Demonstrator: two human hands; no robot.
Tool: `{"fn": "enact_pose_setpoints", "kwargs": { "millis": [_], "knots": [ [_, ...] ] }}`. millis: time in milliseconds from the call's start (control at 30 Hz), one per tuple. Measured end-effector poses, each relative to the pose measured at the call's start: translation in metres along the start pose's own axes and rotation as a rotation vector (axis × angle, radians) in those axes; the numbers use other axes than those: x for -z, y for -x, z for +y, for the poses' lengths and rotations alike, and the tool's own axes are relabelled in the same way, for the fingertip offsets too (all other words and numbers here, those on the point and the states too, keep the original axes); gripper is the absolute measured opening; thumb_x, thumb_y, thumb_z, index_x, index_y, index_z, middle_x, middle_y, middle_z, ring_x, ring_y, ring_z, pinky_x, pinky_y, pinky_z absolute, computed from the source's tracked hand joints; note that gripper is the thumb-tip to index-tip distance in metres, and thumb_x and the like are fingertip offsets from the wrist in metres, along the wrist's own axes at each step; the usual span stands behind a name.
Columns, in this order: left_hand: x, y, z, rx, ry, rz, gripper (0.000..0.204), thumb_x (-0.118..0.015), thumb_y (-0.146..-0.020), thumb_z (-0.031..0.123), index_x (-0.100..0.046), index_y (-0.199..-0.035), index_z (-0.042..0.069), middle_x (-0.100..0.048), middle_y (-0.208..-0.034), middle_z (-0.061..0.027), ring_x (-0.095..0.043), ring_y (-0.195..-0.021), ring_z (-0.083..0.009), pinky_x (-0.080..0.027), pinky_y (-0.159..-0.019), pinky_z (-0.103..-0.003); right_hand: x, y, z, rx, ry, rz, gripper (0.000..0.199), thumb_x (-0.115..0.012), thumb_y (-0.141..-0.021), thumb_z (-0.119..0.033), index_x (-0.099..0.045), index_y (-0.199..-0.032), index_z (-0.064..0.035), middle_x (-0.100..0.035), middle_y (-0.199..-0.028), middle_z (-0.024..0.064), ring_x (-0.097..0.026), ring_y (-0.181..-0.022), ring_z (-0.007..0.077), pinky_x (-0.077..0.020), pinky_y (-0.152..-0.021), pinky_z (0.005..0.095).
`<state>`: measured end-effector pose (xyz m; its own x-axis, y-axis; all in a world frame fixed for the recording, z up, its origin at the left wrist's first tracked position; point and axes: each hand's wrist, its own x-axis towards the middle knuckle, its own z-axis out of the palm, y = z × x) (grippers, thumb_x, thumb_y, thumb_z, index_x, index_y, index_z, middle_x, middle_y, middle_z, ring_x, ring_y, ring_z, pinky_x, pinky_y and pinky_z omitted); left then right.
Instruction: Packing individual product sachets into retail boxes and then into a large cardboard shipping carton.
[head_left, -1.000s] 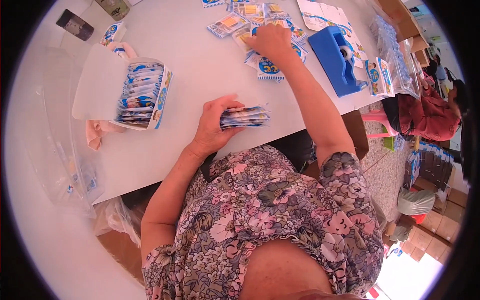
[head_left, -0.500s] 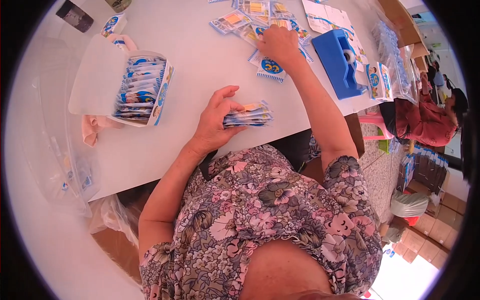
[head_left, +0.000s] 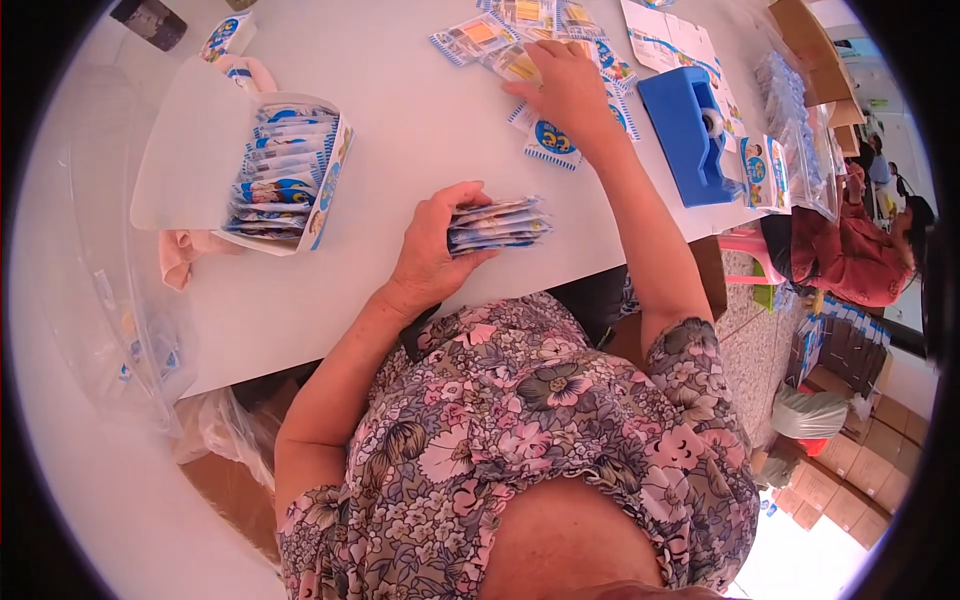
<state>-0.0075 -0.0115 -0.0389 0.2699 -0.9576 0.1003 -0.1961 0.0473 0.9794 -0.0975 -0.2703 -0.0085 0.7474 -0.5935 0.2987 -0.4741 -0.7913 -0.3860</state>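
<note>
My left hand (head_left: pixel 432 250) grips a stack of small blue-and-white packets (head_left: pixel 497 224) near the front edge of the white table (head_left: pixel 400 120). My right hand (head_left: pixel 566 88) reaches out farther and lies flat on loose packets (head_left: pixel 548 142) spread over the table, fingers pressing one of them. An open white carton (head_left: pixel 285 180) to the left holds a row of the same packets standing on edge.
A blue tape dispenser (head_left: pixel 690 130) stands to the right of my right hand. Clear bags of packets (head_left: pixel 795 130) lie at the table's right edge. Another person in red (head_left: pixel 850 255) sits at the right. Cardboard boxes (head_left: pixel 850 450) are stacked on the floor. A clear plastic bin (head_left: pixel 90 300) is at the left.
My right hand stays on the loose packets and has shifted slightly. My left hand keeps the stack, now tilted a little.
</note>
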Motion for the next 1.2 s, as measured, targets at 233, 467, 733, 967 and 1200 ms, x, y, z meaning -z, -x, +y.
{"fn": "enact_pose_setpoints", "kwargs": {
  "millis": [233,467,733,967,1200],
  "knots": [
    [0.005,-0.004,0.007,-0.229,-0.223,0.168,0.051,-0.084,-0.063,0.005,-0.06,-0.108,0.011,-0.055,-0.127,-0.0094,-0.051,-0.116,-0.0281,-0.039,-0.098,-0.041,0.017,0.018,-0.03,0.405,0.057,-0.186,0.014,-0.068,-0.081,-0.02,-0.073,-0.082,-0.007,-0.067,-0.075,0.0083,-0.065,-0.077,0.026,-0.0497,-0.076,0.0398],
    [0.003,-0.002,0.004,-0.147,-0.271,-0.018,0.054,-0.086,-0.064,0.005,-0.058,-0.11,0.008,-0.044,-0.139,-0.0158,-0.05,-0.118,-0.0281,-0.043,-0.098,-0.039,-0.02,-0.042,-0.004,0.434,0.285,0.123,0.031,-0.061,-0.084,-0.009,-0.066,-0.115,-0.0092,-0.069,-0.11,0.0049,-0.063,-0.103,0.0264,-0.0478,-0.09,0.0371],
    [0.0,-0.007,0.0,-0.242,-0.26,0.156,0.059,-0.086,-0.063,0.006,-0.054,-0.113,0.007,-0.053,-0.131,-0.0167,-0.05,-0.12,-0.0317,-0.048,-0.092,-0.039,-0.013,-0.016,-0.033,0.391,0.168,-0.328,0.019,-0.061,-0.083,-0.009,-0.069,-0.1,-0.009,-0.07,-0.095,0.0056,-0.065,-0.092,0.029,-0.0486,-0.083,0.0411],
    [0.001,-0.002,-0.006,-0.164,-0.152,-0.016,0.065,-0.086,-0.063,0.01,-0.052,-0.119,0.01,-0.059,-0.122,-0.0112,-0.055,-0.114,-0.0294,-0.045,-0.093,-0.039,0.039,0.08,-0.047,-0.137,0.05,-0.142,0.023,-0.068,-0.085,-0.031,-0.07,-0.088,-0.0075,-0.069,-0.081,0.0104,-0.066,-0.075,0.0309,-0.0485,-0.063,0.0403],
    [0.004,-0.011,0.006,-0.273,-0.305,-0.16,0.067,-0.086,-0.064,0.014,-0.051,-0.121,0.01,-0.059,-0.122,-0.0086,-0.056,-0.11,-0.0282,-0.042,-0.094,-0.04,0.023,0.098,-0.03,-0.398,0.295,0.062,0.032,-0.071,-0.08,-0.039,-0.067,-0.084,-0.0079,-0.067,-0.077,0.0075,-0.065,-0.07,0.029,-0.0479,-0.061,0.0391]
  ]
}}
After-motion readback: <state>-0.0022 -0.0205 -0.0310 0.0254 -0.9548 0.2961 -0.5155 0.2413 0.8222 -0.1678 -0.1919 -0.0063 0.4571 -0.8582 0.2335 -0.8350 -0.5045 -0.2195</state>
